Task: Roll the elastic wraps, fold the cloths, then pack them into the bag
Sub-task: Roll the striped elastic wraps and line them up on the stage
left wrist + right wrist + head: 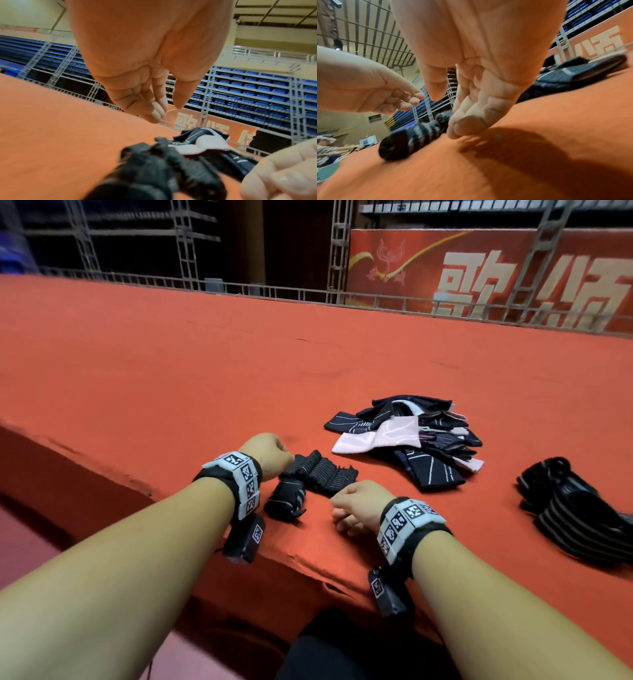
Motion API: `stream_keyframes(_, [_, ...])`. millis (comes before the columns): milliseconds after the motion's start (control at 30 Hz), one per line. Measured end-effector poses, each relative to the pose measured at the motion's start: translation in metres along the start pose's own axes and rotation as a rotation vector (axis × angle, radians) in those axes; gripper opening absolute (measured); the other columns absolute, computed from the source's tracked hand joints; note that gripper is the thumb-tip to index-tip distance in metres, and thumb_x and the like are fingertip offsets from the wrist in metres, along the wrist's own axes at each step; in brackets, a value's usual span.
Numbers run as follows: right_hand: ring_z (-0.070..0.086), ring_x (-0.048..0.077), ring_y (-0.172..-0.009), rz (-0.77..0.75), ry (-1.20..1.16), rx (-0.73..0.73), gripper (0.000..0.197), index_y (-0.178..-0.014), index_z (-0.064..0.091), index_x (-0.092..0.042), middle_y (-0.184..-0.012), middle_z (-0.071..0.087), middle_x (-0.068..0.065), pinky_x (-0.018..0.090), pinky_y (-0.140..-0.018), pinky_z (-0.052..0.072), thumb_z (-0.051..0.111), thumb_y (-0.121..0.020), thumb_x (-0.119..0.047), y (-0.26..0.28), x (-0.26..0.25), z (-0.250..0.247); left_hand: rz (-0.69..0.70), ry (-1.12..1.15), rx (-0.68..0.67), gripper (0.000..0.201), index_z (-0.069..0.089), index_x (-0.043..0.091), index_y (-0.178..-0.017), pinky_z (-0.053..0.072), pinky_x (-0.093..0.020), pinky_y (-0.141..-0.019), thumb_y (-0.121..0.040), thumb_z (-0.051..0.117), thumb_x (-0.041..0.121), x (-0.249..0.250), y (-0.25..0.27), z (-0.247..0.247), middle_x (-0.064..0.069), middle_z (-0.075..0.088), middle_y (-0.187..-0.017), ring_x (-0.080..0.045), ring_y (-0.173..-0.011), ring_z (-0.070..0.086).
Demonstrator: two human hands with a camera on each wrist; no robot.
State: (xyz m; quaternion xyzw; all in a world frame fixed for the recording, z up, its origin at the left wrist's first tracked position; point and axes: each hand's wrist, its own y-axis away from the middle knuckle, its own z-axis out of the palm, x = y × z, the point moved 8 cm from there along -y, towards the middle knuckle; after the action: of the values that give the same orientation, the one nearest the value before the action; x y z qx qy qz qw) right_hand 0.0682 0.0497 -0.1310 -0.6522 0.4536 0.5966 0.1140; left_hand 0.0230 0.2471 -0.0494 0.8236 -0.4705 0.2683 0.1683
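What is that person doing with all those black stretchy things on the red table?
The person is rolling up stretchy wraps. One rolled wrap lies on the red table, beside a loose wrap. The left hand and right hand hover over them with curled fingers, holding nothing. The pile of cloths is unfolded, and more wraps wait at the right.

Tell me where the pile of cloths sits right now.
In the head view the pile of cloths lies on the red table, right of centre, beyond the right hand and left of the unrolled wraps.
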Motion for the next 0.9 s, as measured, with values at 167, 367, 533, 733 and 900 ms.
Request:
stream_keyframes(167, [0.054, 0.025, -0.058, -0.058, -0.074, 0.213, 0.006, -0.09, 0.058, -0.007, -0.077, 0.058, 0.015, 0.022, -0.047, 0.042, 0.055, -0.091, -0.001, 0.054, 0.015, -0.1, 0.173, 0.176, -0.084, 0.012, 0.072, 0.009, -0.089, 0.051, -0.028, -0.06, -0.088, 0.063, 0.018, 0.111, 0.006, 0.054, -0.009, 0.075, -0.078, -0.022, -0.066, 0.068])
stream_keyframes(367, [0.055, 0.022, -0.052, -0.008, -0.178, 0.573, 0.009, -0.087, 0.059, -0.008, -0.078, 0.061, 0.015, 0.023, -0.048, 0.042, 0.055, -0.094, -0.003, 0.143, 0.084, -0.257, 0.405, 0.284, -0.381, 0.009, 0.067, 0.014, -0.08, 0.046, -0.025, -0.053, -0.084, 0.06, 0.011, 0.256, 0.05, 0.171, -0.007, 0.067, -0.069, -0.017, -0.056, 0.06])
stream_keyframes(533, [0.046, 0.013, -0.044, 0.064, -0.334, 0.853, 0.018, -0.079, 0.052, -0.015, -0.073, 0.058, 0.01, 0.018, -0.041, 0.033, 0.051, -0.092, -0.002, 0.21, 0.169, -0.337, 0.534, 0.236, -0.495, 0.014, 0.067, 0.019, -0.102, 0.05, -0.029, -0.053, -0.089, 0.064, 0.015, 0.33, 0.086, 0.251, -0.012, 0.072, -0.085, -0.018, -0.061, 0.064])
stream_keyframes(733, [0.049, 0.009, -0.063, 0.058, -0.607, 0.891, 0.018, -0.098, 0.062, -0.012, -0.084, 0.067, 0.004, 0.017, -0.057, 0.039, 0.057, -0.1, -0.029, 0.213, 0.225, -0.354, 0.672, -0.01, -0.543, 0.066, 0.046, 0.037, -0.147, 0.049, -0.023, -0.074, -0.087, 0.062, 0.016, 0.365, 0.106, 0.308, -0.004, 0.071, -0.108, -0.02, -0.082, 0.065])
stream_keyframes(900, [0.05, 0.015, -0.074, 0.1, -0.561, 0.854, 0.039, -0.102, 0.066, -0.018, -0.104, 0.074, 0.006, 0.02, -0.053, 0.036, 0.06, -0.092, -0.055, 0.201, 0.228, -0.359, 0.658, -0.132, -0.517, 0.027, 0.067, 0.03, -0.097, 0.04, -0.023, -0.062, -0.084, 0.056, 0.009, 0.365, 0.105, 0.328, 0.007, 0.065, -0.083, -0.017, -0.078, 0.062])
